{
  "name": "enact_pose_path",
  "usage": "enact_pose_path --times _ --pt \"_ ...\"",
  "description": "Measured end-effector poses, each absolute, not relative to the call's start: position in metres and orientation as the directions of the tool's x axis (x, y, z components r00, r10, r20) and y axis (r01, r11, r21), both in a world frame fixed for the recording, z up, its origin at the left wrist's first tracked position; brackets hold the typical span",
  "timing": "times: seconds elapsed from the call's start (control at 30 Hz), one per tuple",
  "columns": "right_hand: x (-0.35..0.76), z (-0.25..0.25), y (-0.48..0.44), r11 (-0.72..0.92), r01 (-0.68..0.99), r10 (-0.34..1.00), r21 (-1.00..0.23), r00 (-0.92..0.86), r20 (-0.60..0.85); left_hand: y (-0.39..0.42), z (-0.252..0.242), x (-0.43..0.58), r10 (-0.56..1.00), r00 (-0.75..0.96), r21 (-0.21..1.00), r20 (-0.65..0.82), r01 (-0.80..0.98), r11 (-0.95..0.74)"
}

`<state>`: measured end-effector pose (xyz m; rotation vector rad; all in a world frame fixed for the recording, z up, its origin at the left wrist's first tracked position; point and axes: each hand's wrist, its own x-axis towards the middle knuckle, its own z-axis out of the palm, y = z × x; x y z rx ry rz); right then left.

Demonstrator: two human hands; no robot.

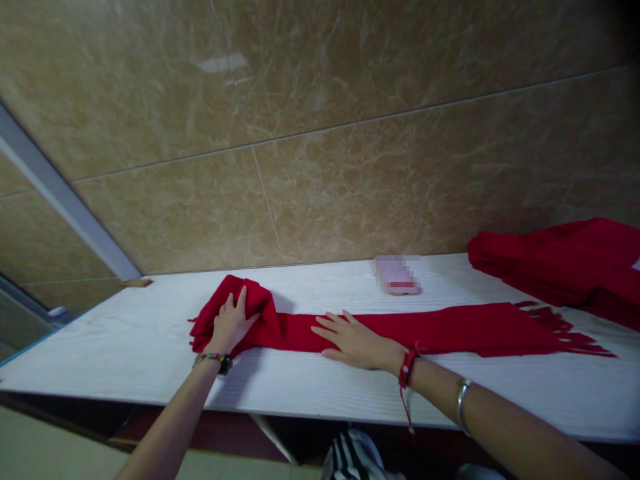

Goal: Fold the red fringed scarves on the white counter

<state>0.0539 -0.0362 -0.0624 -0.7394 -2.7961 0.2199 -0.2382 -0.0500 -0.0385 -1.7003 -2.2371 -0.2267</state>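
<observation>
A red scarf (440, 331) lies lengthwise along the white tabletop, its fringed end spread out to the right. Its left end is bunched into a raised, loose heap. On that heap rests my left hand (234, 323), fingers spread over the cloth and not closed round it. My right hand (350, 340) lies flat on the middle of the scarf, palm down with the fingers stretched out. The underside of the bunched end is hidden by the cloth itself.
More red cloth (560, 263) is piled at the right, against the tiled wall (350, 193). A pink phone-like object (397, 275), partly blurred, lies behind the scarf. The white tabletop (300, 390) ends at a front edge above dark open shelving.
</observation>
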Motion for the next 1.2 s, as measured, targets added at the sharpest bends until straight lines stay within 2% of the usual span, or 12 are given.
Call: enact_pose_path --times 0.07,0.2,0.33,0.4,0.5,0.63,0.7,0.77,0.93,1.07,1.13,1.2 --pt "0.051 -0.069 -0.033 0.862 0.455 0.491 -0.222 -0.859 0.145 -0.046 -0.038 -0.256 0.932 -0.225 0.0 0.283 0.972 0.235" --pt "0.054 -0.074 -0.032 0.857 0.458 0.497 -0.237 -0.856 0.141 -0.045 -0.019 -0.305 0.942 -0.057 0.086 0.33 0.996 0.03" --pt "0.054 -0.074 -0.033 0.856 0.461 0.499 -0.234 -0.854 0.144 -0.057 0.004 -0.354 0.957 -0.037 0.141 0.287 0.99 -0.004" --pt "0.053 -0.075 -0.032 0.857 0.461 0.5 -0.232 -0.853 0.153 -0.061 0.005 -0.367 0.946 -0.069 0.197 0.316 0.98 0.006" --pt "0.052 -0.077 -0.032 0.856 0.465 0.505 -0.227 -0.846 0.171 -0.061 -0.011 -0.369 0.905 -0.235 0.309 0.356 0.943 0.124" --pt "0.052 -0.076 -0.033 0.859 0.466 0.504 -0.214 -0.845 0.182 -0.055 -0.036 -0.355 0.907 -0.38 0.597 0.183 0.776 0.204" --pt "0.052 -0.075 -0.034 0.86 0.467 0.502 -0.206 -0.845 0.182 -0.054 -0.037 -0.351 0.916 -0.373 0.666 0.148 0.722 0.187" --pt "0.052 -0.075 -0.034 0.859 0.472 0.505 -0.197 -0.843 0.184 -0.054 -0.029 -0.355 0.903 -0.389 0.625 0.181 0.754 0.2" --pt "0.052 -0.082 -0.032 0.861 0.471 0.505 -0.189 -0.836 0.214 -0.066 -0.003 -0.38 0.785 -0.411 0.171 0.464 0.911 0.376" --pt "0.051 -0.086 -0.031 0.869 0.456 0.491 -0.19 -0.839 0.233 -0.074 -0.006 -0.373 0.802 -0.398 0.004 0.445 0.897 0.443" --pt "0.051 -0.085 -0.031 0.868 0.458 0.493 -0.189 -0.839 0.23 -0.071 -0.013 -0.351 0.835 -0.302 -0.114 0.461 0.912 0.393" --pt "0.051 -0.084 -0.032 0.866 0.464 0.497 -0.187 -0.838 0.226 -0.063 -0.018 -0.325 0.915 -0.049 -0.205 0.401 0.968 0.142"
